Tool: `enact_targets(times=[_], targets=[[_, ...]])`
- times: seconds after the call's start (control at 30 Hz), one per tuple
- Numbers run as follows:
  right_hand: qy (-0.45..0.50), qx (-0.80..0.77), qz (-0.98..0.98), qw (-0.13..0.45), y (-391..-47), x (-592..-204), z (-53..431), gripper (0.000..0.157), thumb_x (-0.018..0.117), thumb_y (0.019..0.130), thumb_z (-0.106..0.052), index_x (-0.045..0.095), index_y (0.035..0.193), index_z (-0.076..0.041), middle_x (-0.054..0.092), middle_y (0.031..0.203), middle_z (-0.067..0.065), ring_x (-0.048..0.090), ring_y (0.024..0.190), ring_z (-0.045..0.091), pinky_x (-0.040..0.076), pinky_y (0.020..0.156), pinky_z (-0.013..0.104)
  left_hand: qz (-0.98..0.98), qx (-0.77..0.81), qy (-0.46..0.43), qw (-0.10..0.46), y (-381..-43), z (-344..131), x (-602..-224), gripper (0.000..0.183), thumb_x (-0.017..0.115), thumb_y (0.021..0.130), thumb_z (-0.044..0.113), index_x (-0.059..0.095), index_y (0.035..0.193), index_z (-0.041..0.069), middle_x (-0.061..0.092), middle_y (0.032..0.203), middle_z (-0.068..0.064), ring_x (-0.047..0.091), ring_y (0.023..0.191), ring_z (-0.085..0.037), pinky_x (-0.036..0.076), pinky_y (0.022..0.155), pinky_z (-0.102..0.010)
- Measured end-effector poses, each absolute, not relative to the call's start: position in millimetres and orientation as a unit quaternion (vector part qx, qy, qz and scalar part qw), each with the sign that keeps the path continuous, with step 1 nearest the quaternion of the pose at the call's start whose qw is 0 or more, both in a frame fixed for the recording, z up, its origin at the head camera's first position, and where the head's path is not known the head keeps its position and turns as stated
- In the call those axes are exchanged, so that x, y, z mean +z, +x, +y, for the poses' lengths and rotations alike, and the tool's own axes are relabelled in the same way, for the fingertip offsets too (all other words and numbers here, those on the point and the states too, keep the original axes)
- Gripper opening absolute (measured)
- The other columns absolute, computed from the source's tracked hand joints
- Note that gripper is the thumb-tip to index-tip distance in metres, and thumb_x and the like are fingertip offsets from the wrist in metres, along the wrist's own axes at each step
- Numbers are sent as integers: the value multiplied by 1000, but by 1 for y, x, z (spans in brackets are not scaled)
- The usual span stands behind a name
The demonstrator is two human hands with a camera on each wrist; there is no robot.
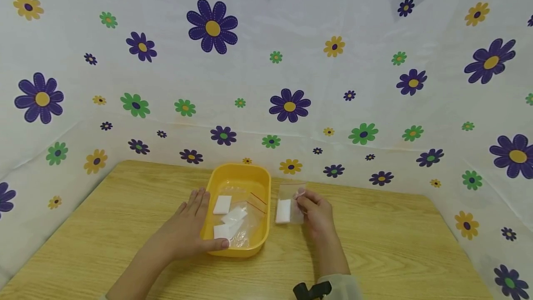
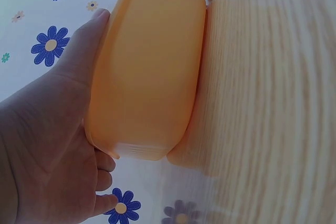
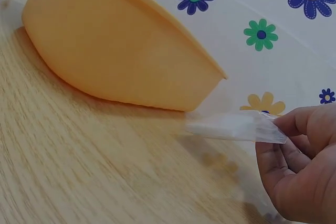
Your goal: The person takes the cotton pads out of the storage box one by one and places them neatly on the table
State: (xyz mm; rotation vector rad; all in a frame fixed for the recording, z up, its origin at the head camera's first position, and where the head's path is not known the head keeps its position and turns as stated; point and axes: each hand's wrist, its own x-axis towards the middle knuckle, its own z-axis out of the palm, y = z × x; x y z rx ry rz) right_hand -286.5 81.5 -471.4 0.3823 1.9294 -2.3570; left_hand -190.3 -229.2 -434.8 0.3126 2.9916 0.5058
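Observation:
A yellow plastic tub (image 1: 239, 167) stands on the table, holding several white flat pieces (image 1: 222, 204) and clear zip bags with red seal lines. My left hand (image 1: 185, 230) rests against its left side, fingers stretched along the rim and thumb laid over the near edge. In the left wrist view, that hand (image 2: 55, 124) spans the tub's side (image 2: 152, 61). To the right of the tub, my right hand (image 1: 320, 212) pinches the edge of a small clear zip bag (image 1: 283, 210) with a white flat piece inside. In the right wrist view the bag (image 3: 226, 126) hangs just over the tabletop.
The wooden table (image 1: 387, 249) reaches back to a white cloth (image 1: 250, 73) printed with purple, green and yellow flowers, which rises on the back and sides. A black strap mount (image 1: 311, 290) sits at my right wrist by a pale sleeve (image 1: 343, 287).

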Motion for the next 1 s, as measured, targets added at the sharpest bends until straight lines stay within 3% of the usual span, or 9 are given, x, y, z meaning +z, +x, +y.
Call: enact_targets(times=[0.37, 0.7, 0.83, 1.0], targets=[[110, -757, 644, 23, -287, -479, 80, 29, 62, 94, 2, 64, 122, 7, 70, 109, 13, 64, 90, 15, 58, 80, 22, 980, 165, 105, 44, -190, -230, -435, 133, 55, 73, 88, 13, 157, -6, 5, 164, -26, 6, 152, -44, 16, 120, -60], [103, -702, 704, 2, -287, -484, 78, 31, 67, 91, -1, 66, 120, 9, 68, 115, 20, 63, 78, 8, 55, 68, 18, 980, 165, 101, 46, -191, -230, -435, 133, 56, 73, 87, 13, 157, -6, 5, 165, -25, 5, 152, -44, 15, 121, -59], [95, -667, 739, -2, -286, -483, 78, 34, 67, 92, -5, 65, 123, 9, 66, 122, 23, 64, 85, 12, 55, 70, 20, 980, 167, 100, 49, -191, -230, -434, 133, 56, 72, 87, 13, 157, -6, 4, 165, -25, 5, 152, -44, 15, 120, -59], [91, -614, 784, -11, -284, -481, 78, 37, 65, 90, -9, 66, 125, 5, 65, 127, 21, 63, 105, 24, 58, 81, 28, 980, 167, 101, 49, -191, -230, -435, 133, 55, 72, 88, 12, 157, -5, 4, 165, -25, 5, 152, -44, 16, 120, -60]])
